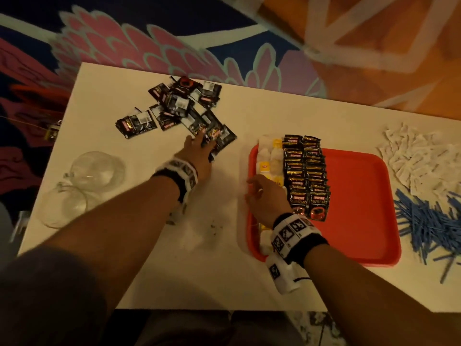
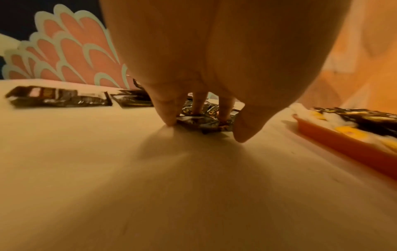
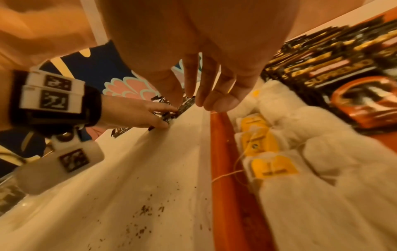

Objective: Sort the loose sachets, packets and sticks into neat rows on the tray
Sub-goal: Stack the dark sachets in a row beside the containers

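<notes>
A red tray [image 1: 356,196] holds two neat rows of black coffee sachets [image 1: 306,176] and, along its left side, tea bags [image 1: 270,161] with yellow tags. Loose black sachets [image 1: 179,106] lie heaped at the table's far left. My left hand [image 1: 198,143] reaches into the near edge of that heap. In the left wrist view its fingertips [image 2: 197,112] press on one black sachet [image 2: 206,126], the thumb beside it on the table. My right hand [image 1: 259,191] hovers over the tray's left rim [image 3: 223,152] with relaxed fingers [image 3: 214,95] and holds nothing.
White sachets [image 1: 419,158] lie piled at the far right, with a heap of blue sticks [image 1: 429,226] in front of them. Two clear glass bowls [image 1: 97,168] stand at the left edge. Dark crumbs [image 1: 214,228] dot the white table [image 1: 199,270] between my arms.
</notes>
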